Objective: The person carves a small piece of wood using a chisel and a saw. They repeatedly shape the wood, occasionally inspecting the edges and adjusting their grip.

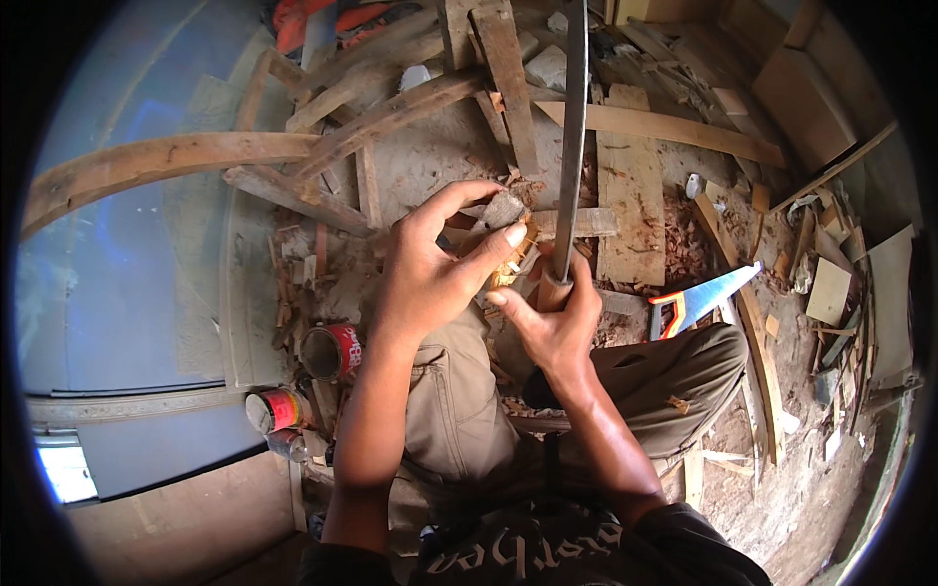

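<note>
On the dirt floor point(459, 146) strewn with chips and offcuts, we sit with knees drawn up, both hands working just above our lap; our left hand point(430, 269) pinches a small grey wood block point(503, 208) between thumb and fingertips, holding it at the top of a splintered, pale piece of wood point(513, 262); our right hand point(552, 322) is closed tight around the handle of a long blade point(572, 127), which rises straight up and away from us, its flat edge passing just beside the block. Our left fingertips lie very near that edge; we judge this the main danger, since a slip of the blade off the hard grain could carry it into the thumb or forefinger. The block is small and gripped only at its tips; a heavy stroke could twist it loose or send it flying among the scraps. The splintered wood beneath could also split further than wanted if the blade bites along the grain. Around us lie weathered planks point(630, 186); a handsaw point(703, 298) with an orange and black handle rests near our right knee; two red tins point(332, 352) stand close by our left leg, well apart from the work.
</note>
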The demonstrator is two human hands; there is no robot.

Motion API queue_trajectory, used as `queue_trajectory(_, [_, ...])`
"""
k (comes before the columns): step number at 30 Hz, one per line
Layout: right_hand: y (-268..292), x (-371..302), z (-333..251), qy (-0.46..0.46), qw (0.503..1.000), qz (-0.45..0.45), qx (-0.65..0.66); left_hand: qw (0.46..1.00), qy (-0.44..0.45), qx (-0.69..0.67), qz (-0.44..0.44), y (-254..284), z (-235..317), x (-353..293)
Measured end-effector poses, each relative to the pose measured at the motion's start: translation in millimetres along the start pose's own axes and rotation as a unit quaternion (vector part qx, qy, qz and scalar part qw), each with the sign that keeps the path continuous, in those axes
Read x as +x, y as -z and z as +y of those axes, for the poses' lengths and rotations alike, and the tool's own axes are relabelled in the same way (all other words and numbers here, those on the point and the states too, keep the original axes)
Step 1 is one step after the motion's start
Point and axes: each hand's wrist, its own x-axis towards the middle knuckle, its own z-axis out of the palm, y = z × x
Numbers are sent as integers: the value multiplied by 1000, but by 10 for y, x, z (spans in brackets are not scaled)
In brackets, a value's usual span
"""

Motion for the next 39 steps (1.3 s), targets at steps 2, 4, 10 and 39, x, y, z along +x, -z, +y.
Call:
queue_trajectory(2, [-60,-102,59,-24,1000,-8,16,999,17,-40,-9,-23,-26,26])
queue_trajectory(4, [-191,-120,47,5,999,26,40,1000,18,-25,3,-26,-19,46])
queue_trajectory(10, [-226,-33,-63,-50,998,33,24,1000,-7,0,29,-58,-17,99])
queue_trajectory(39, [-132,247,-20,-61,995,28,78,993,-5,-89,-74,50,-146,101])
